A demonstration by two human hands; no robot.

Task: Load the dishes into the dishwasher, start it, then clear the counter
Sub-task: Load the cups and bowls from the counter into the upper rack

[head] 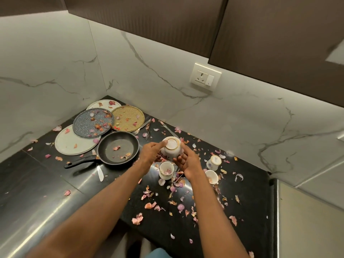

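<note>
Your black counter (55, 183) carries four plates (93, 122) in the corner, then a frying pan (118, 148), three cups (166, 170) and scattered petals (137, 218). Above them your left hand (151, 152) and right hand (186, 162) hold an upturned cup (171, 148), fingers curled round it; a knife (100, 174) lies partly under the pan handle.

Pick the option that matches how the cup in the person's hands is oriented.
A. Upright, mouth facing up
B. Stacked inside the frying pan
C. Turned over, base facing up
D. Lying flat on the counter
C: the cup is held above the counter between the left hand and the right hand, with its gold-rimmed base ring facing up toward the camera and its mouth pointing down.
</note>
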